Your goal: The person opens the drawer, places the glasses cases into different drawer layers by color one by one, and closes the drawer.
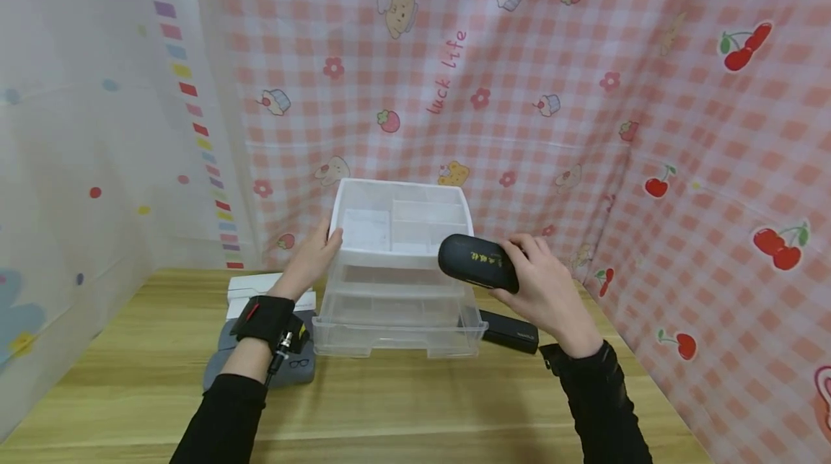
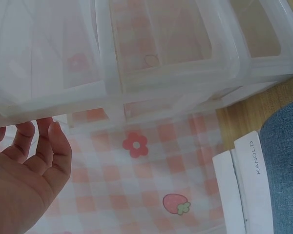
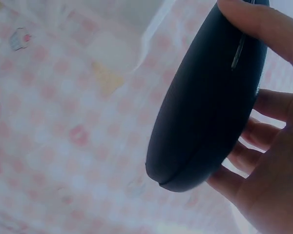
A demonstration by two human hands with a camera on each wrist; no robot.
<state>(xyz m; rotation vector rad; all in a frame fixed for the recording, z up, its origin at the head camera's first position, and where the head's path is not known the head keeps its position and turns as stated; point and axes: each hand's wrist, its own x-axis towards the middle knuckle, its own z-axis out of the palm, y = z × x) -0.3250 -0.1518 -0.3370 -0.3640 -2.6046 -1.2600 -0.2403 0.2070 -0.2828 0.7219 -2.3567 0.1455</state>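
Note:
A white translucent plastic drawer organizer (image 1: 402, 258) stands on the table, with a divided tray in its top. Its lowest clear drawer (image 1: 397, 338) juts out at the front. My left hand (image 1: 311, 255) holds the organizer's upper left side; in the left wrist view the curled fingers (image 2: 52, 146) touch its edge. My right hand (image 1: 542, 291) grips a black glasses case (image 1: 477, 262) with yellow lettering, in the air by the top tray's front right corner. In the right wrist view the glasses case (image 3: 205, 107) looks closed, between thumb and fingers.
Left of the organizer lie a grey-blue glasses case (image 1: 295, 370) with a glasses mark and a white box (image 1: 249, 287). Another black case (image 1: 509, 332) lies at its right, partly behind the drawer. Checked cloth (image 1: 415, 74) hangs behind and on the right.

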